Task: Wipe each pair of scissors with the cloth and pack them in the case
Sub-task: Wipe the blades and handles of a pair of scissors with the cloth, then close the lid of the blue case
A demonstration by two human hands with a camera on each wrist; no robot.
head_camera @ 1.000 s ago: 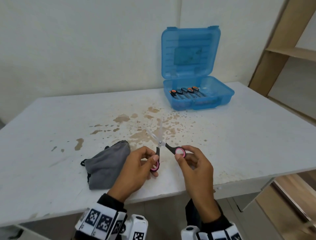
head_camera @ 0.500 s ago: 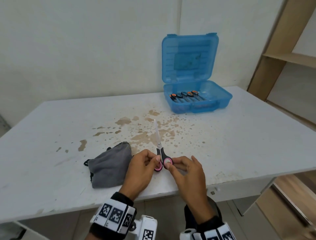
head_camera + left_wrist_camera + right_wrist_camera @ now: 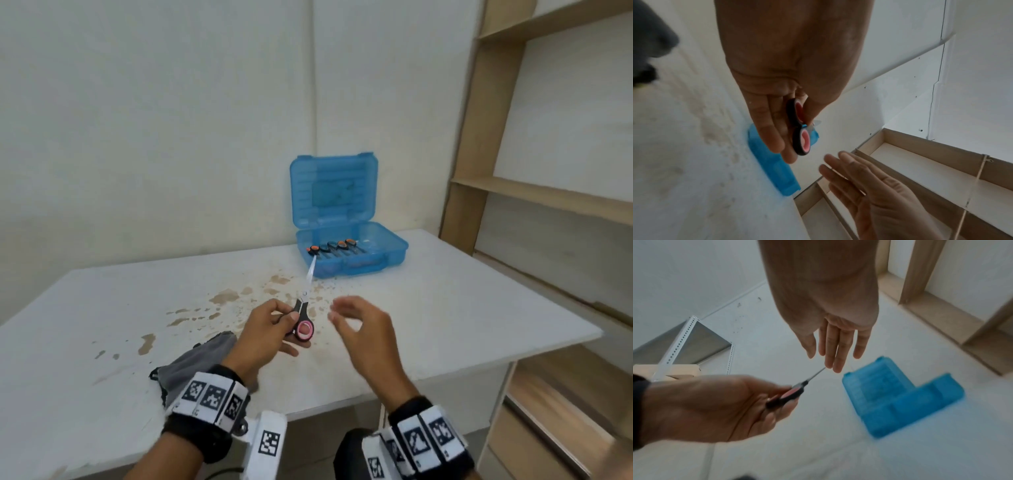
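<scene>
My left hand grips a pair of black scissors with pink-lined handles by the handles, lifted above the table, blades closed and pointing toward the case. In the left wrist view the scissors sit between thumb and fingers. My right hand hovers just to the right, fingers straight and relaxed, holding nothing; the right wrist view shows this empty right hand. The blue case stands open at the back of the table, with several scissors with orange or dark handles inside. The grey cloth lies on the table under my left wrist.
The white table has brown stains in the middle. A wooden shelf unit stands to the right, close to the table's right edge. A white wall runs behind the case.
My right hand has let go of the scissors and moved off to the right. The left hand now holds them alone, raised off the table. The view has tilted upward.
</scene>
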